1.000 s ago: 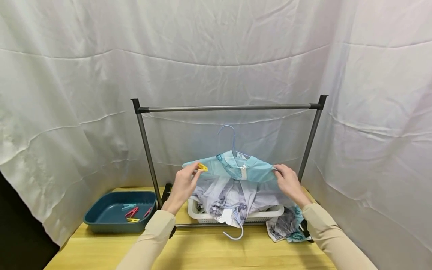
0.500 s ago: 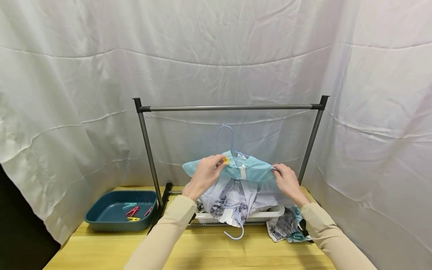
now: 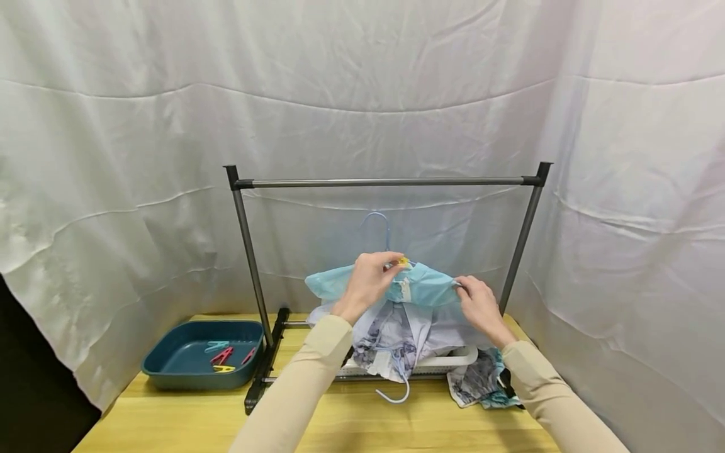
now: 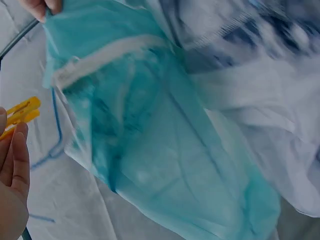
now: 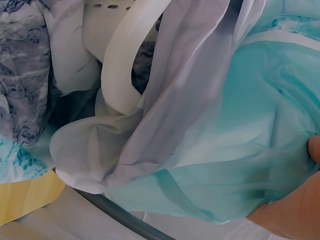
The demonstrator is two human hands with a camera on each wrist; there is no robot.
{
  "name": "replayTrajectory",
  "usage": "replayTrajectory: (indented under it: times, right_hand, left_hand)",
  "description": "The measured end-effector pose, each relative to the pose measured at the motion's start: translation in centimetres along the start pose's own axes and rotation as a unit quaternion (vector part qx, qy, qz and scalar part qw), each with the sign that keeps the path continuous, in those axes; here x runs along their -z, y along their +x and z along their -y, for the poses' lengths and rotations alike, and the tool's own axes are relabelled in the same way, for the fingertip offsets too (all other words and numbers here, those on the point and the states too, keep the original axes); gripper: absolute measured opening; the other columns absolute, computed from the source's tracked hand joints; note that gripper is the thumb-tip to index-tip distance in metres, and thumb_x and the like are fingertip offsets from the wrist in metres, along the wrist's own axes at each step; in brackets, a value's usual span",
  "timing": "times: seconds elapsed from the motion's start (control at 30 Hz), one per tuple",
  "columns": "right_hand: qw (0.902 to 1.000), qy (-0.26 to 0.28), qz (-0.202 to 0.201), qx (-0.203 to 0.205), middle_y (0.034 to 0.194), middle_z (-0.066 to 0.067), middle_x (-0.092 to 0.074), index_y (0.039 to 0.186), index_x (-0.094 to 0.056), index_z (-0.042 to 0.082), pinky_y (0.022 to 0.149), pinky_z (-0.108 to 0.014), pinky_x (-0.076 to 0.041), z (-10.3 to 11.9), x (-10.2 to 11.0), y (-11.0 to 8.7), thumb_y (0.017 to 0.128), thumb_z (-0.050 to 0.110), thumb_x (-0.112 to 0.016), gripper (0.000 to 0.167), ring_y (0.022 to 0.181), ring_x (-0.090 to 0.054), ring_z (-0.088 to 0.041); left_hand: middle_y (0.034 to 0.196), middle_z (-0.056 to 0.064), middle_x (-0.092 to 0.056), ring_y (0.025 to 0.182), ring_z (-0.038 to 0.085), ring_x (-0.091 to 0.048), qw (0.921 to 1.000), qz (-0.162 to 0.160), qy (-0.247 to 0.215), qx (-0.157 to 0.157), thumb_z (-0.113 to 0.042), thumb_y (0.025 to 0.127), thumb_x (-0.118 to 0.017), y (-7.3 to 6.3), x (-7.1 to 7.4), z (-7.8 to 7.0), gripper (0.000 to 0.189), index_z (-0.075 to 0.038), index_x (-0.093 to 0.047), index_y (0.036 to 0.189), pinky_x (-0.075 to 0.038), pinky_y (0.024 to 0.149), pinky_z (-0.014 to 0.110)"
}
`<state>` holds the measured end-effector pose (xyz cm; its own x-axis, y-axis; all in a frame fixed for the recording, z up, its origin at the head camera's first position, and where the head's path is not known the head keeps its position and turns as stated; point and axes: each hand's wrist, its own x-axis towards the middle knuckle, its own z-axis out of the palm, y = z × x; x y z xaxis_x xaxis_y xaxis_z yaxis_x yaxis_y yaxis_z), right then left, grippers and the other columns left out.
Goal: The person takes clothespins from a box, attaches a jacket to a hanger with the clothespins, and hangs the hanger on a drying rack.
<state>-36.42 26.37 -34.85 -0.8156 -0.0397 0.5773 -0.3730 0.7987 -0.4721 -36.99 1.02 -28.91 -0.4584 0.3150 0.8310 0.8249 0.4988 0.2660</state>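
A light turquoise garment (image 3: 331,282) with a white-edged collar hangs on a thin blue hanger (image 3: 376,214), its hook pointing up. My left hand (image 3: 370,280) pinches a yellow clothespin (image 4: 22,115) just beside the garment's collar; in the left wrist view the clothespin is apart from the cloth. With thumb and fingers my right hand (image 3: 479,303) holds the garment's right shoulder end. Under it spreads a pale grey-lilac patterned garment (image 3: 391,327) on another hanger, whose hook (image 3: 395,398) points down toward the table.
A metal rack with a crossbar (image 3: 385,182) stands behind. A white basket (image 3: 447,360) sits beneath the clothes, partly covered. At left, a dark blue tub (image 3: 164,365) contains several clothespins. A patterned grey and turquoise cloth (image 3: 478,377) lies at right.
My left hand has moved right with the yellow clothespin, from the garment's left shoulder to near its collar. My right hand stays at the right shoulder.
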Motion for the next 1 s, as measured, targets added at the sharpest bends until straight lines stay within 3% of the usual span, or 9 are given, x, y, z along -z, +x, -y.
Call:
replayTrajectory:
  times: [0.23, 0.43, 0.6, 0.73, 1.0]
  right_hand:
    - [0.9999, -0.008, 0.0, -0.006, 0.111, -0.018, -0.064, 0.116, -0.066, 0.002, 0.082, -0.052, -0.043, 0.3, -0.2, 0.1, 0.103, 0.011, -0.048, 0.024, 0.102, -0.056, -0.037]
    - [0.9999, -0.012, 0.009, -0.005, 0.107, -0.015, -0.064, 0.116, -0.066, 0.003, 0.08, -0.049, -0.043, 0.8, -0.6, 0.0, 0.102, 0.012, -0.048, 0.024, 0.101, -0.056, -0.035]
    - [0.9999, -0.013, -0.003, 0.002, 0.105, -0.016, -0.064, 0.114, -0.066, 0.001, 0.076, -0.045, -0.042, 1.0, -0.7, 0.1, 0.102, 0.01, -0.048, 0.024, 0.095, -0.055, -0.033]
    - [0.9999, -0.013, -0.005, 0.006, 0.104, -0.015, -0.064, 0.115, -0.066, 0.001, 0.075, -0.044, -0.041, 1.1, -0.8, 0.2, 0.102, 0.01, -0.048, 0.024, 0.093, -0.054, -0.031]
    - [0.9999, -0.007, 0.003, 0.013, 0.102, -0.015, -0.063, 0.113, -0.066, 0.0, 0.075, -0.042, -0.04, 1.2, -0.8, 0.2, 0.103, 0.009, -0.047, 0.024, 0.092, -0.054, -0.03]
  left_hand:
    - [0.102, 0.004, -0.076, 0.085, 0.012, -0.073, 0.9958, 0.091, -0.007, 0.006, -0.016, 0.093, -0.066, 1.4, -1.6, -2.2, 0.02, -0.01, -0.075, 0.11, -0.054, 0.071, 0.014]
    - [0.1, 0.002, -0.075, 0.086, 0.011, -0.07, 0.9915, 0.123, 0.025, -0.033, -0.012, 0.097, -0.06, 1.7, -2.7, -3.0, 0.017, -0.012, -0.074, 0.107, -0.053, 0.074, 0.014]
    - [0.097, 0.0, -0.075, 0.085, 0.012, -0.07, 0.9853, 0.148, 0.079, -0.031, -0.012, 0.099, -0.057, 2.2, -3.9, -3.1, 0.017, -0.014, -0.073, 0.102, -0.053, 0.076, 0.019]
    - [0.097, -0.003, -0.075, 0.089, 0.013, -0.069, 0.9757, 0.169, 0.138, -0.019, -0.011, 0.1, -0.056, 2.4, -4.6, -3.0, 0.018, -0.016, -0.073, 0.1, -0.054, 0.079, 0.021]
    - [0.093, -0.003, -0.074, 0.088, 0.013, -0.068, 0.956, 0.185, 0.22, -0.059, -0.003, 0.096, -0.059, 2.5, -5.1, -2.8, 0.018, -0.015, -0.072, 0.096, -0.054, 0.075, 0.022]
